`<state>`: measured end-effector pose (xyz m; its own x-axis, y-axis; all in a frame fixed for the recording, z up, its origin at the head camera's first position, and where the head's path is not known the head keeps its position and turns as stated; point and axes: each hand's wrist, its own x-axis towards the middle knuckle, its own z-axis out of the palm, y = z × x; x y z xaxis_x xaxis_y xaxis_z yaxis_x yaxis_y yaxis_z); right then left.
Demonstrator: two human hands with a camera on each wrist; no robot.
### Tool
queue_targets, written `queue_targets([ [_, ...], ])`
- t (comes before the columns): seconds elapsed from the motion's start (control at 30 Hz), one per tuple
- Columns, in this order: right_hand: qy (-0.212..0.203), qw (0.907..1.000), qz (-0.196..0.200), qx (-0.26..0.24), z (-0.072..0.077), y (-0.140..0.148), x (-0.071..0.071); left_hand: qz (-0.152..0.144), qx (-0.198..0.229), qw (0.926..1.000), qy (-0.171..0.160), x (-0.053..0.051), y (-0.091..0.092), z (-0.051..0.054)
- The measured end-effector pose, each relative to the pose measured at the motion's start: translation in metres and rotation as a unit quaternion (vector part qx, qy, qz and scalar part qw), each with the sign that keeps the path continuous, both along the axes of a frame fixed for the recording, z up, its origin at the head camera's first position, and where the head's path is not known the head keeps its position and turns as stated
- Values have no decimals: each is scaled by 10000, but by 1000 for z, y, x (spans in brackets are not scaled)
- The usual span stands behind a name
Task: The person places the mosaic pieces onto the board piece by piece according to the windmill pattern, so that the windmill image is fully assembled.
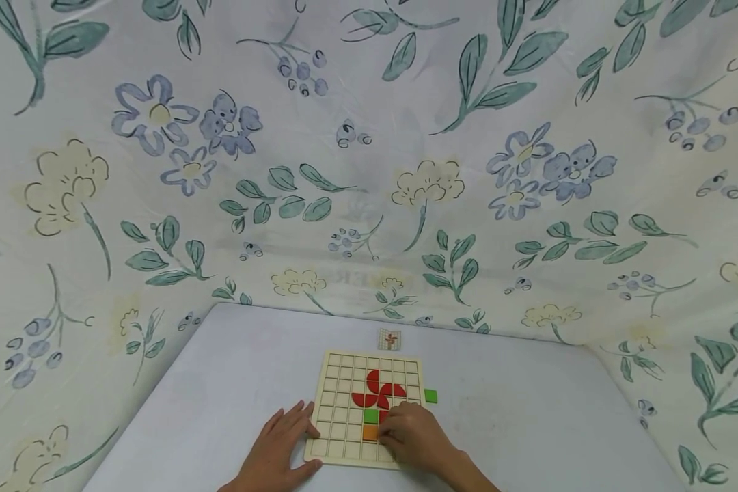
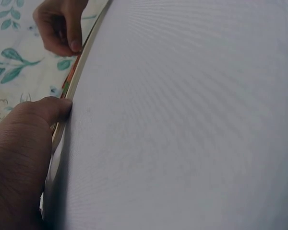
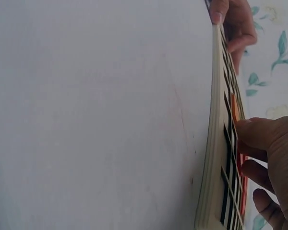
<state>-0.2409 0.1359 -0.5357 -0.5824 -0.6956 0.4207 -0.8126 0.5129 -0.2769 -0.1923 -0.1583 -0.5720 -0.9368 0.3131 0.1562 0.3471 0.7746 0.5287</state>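
Note:
A square wooden grid board (image 1: 338,396) lies on the table. Four-bladed and red, a pinwheel of curved tiles (image 1: 374,377) fills its middle, with a green square tile (image 1: 371,415) below. Under that sits an orange square tile (image 1: 370,432). My right hand (image 1: 419,437) has its thumb and fingertips curled at the orange tile's right edge and appears to pinch it; the hand partly covers another red tile (image 1: 383,415). In the right wrist view the thumb (image 3: 257,132) touches the orange tile (image 3: 234,106). My left hand (image 1: 281,444) rests with spread fingers along the board's left edge.
A loose green square tile (image 1: 430,395) lies against the board's right side. Behind the board is a small card (image 1: 390,339) with a red pinwheel picture on a grid. The white table (image 1: 498,410) meets a floral-patterned sheet (image 1: 357,225) at its back and sides.

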Motion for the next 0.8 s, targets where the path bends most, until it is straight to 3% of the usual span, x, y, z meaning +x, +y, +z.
queue_targets([
  [0.43, 47, 9989, -445, 101, 0, 31, -13, -84, 44, 9999, 95, 1, -1, 0],
  [0.8, -461, 9919, -1125, 362, -1, 54, -26, -72, 18, 9999, 101, 1, -2, -1],
])
